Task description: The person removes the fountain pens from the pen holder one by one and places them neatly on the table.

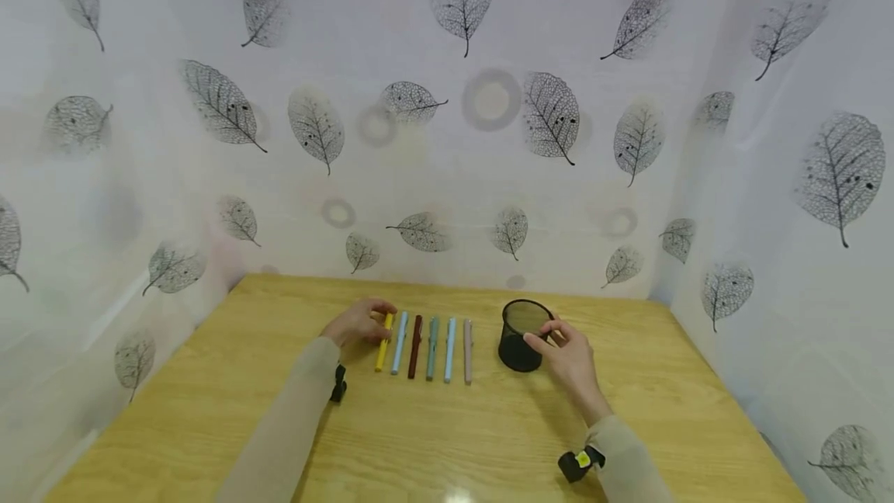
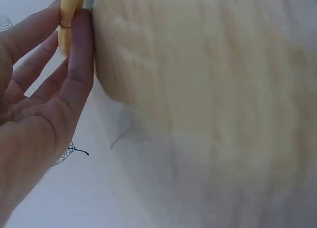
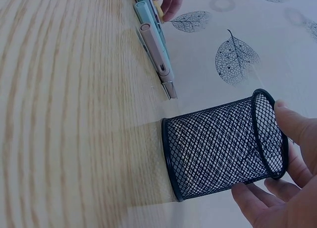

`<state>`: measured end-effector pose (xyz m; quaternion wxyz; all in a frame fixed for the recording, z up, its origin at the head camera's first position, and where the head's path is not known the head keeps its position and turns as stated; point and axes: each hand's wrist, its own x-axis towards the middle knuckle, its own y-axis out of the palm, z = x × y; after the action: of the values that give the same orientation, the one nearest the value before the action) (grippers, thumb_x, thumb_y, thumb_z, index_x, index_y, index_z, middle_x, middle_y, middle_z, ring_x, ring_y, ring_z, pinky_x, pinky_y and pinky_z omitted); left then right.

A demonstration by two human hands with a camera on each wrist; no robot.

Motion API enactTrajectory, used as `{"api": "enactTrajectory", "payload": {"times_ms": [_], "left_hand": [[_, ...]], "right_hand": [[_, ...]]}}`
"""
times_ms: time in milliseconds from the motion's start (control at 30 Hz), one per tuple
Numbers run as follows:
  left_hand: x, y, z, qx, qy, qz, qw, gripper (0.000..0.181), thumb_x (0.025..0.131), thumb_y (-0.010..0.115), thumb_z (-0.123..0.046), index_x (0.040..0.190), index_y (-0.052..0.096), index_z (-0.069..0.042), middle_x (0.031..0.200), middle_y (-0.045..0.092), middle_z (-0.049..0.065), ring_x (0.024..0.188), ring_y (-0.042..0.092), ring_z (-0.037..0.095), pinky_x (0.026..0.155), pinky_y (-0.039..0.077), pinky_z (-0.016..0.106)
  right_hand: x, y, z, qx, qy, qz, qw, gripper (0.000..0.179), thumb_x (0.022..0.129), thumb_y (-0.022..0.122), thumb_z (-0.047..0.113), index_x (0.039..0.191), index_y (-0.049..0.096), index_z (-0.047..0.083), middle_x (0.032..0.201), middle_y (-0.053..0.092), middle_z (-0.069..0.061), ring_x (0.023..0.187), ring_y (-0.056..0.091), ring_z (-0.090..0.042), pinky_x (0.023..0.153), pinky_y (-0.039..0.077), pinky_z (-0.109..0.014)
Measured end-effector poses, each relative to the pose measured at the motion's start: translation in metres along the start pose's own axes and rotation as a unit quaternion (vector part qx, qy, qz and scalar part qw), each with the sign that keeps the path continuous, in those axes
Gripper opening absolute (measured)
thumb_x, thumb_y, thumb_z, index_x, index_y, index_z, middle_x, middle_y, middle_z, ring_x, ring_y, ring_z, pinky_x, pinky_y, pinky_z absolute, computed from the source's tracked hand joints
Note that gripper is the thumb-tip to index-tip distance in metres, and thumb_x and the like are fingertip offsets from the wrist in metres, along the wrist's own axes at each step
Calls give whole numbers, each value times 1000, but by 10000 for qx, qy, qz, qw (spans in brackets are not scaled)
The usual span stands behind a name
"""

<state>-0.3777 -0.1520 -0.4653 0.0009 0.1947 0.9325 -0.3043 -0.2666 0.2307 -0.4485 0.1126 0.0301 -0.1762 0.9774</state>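
Thumb and fingers of my left hand [image 1: 356,323] pinch the yellow pen [image 1: 380,355] at the left end of a row. In the left wrist view the end of that pen shows between the fingers. Beside it lie a light blue pen [image 1: 400,344], a dark red pen [image 1: 415,348], a grey-green pen [image 1: 431,349], another light blue pen [image 1: 449,351] and a pinkish-grey pen [image 1: 468,352]. A black mesh pen holder [image 1: 518,349] stands upright to the right of the row. My right hand [image 1: 571,359] holds it near the rim, thumb and fingers on its side.
Everything lies on a light wood-grain table [image 1: 419,433]. A pale curtain with leaf prints [image 1: 447,154] surrounds the table at the back and both sides, close to its edges.
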Motion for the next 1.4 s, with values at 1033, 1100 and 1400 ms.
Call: {"api": "enactTrajectory", "payload": {"times_ms": [1033, 1100, 1400], "left_hand": [[-1, -3, 7, -47, -29, 97, 9999, 42, 84, 74, -4, 124, 59, -2, 145, 43, 26, 87, 63, 19, 75, 58, 30], [0, -4, 8, -56, 26, 125, 9999, 44, 84, 74, -5, 126, 58, -1, 144, 45, 25, 89, 63, 19, 76, 58, 30], [-1, -7, 12, -615, -16, 238, 9978, 58, 91, 69, -12, 141, 43, 6, 151, 36, 28, 101, 65, 23, 85, 58, 35]], "right_hand": [[4, -1, 4, -61, -73, 268, 9996, 42, 84, 78, 33, 104, 57, 3, 159, 31, -12, 140, 40, -37, 109, 42, -50], [4, -1, 5, -66, -92, 275, 9996, 42, 85, 77, 34, 105, 57, 3, 159, 31, -12, 140, 40, -38, 109, 42, -50], [4, -3, 5, -29, -141, 552, 9984, 47, 88, 74, 33, 118, 57, 1, 162, 23, -12, 143, 32, -43, 112, 37, -54]]}}
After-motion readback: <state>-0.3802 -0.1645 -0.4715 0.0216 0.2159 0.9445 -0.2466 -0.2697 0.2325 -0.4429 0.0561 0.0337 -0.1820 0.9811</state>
